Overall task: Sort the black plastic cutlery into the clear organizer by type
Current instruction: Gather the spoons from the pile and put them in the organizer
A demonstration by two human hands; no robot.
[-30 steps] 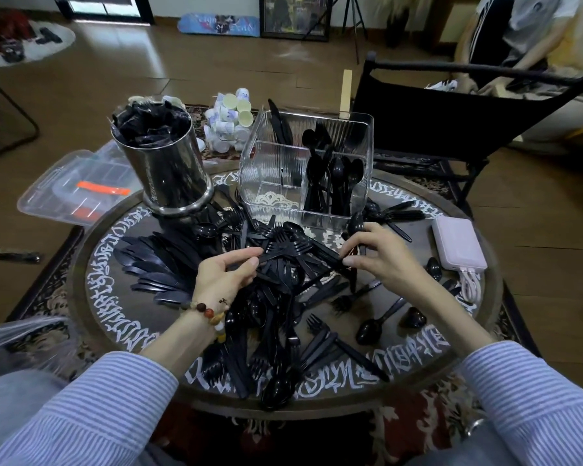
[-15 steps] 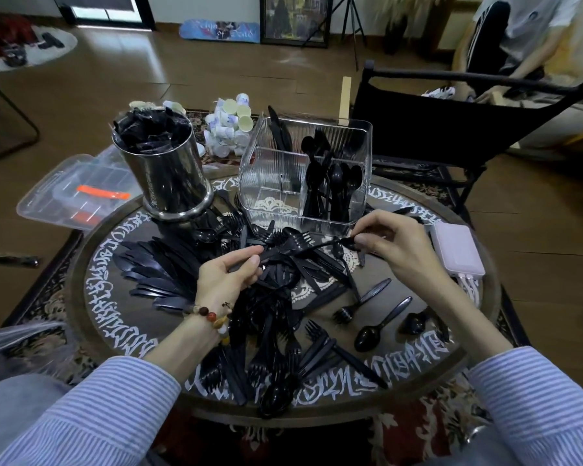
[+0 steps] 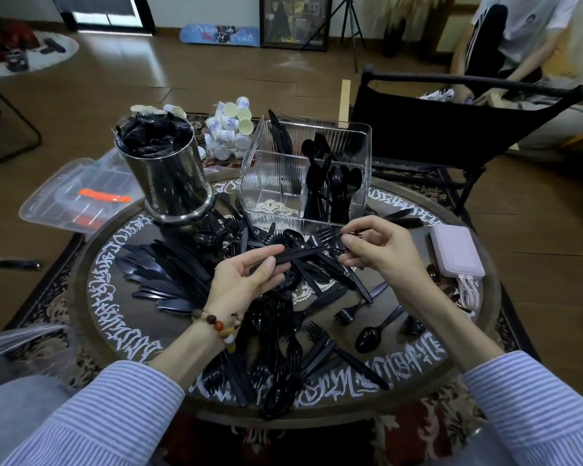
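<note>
Both hands gripped black cutlery.
Left hand (image 3: 246,280) held fork handles (image 3: 297,255); right hand (image 3: 377,250) pinched a fork (image 3: 327,234) (before the clear organizer (image 3: 364,139)).

The clear organizer (image 3: 303,176) stands at the far side of the round table (image 3: 91,297), with spoons (image 3: 340,186) upright in its right compartment. Left of the organizer stands a metal canister (image 3: 169,183); right of it lies a power bank (image 3: 456,250). Before the organizer sprawls the loose cutlery pile (image 3: 276,331). Behind it sits a folding chair (image 3: 451,129).

Table rim (image 3: 122,290) bears white script (none of it legible).
</note>
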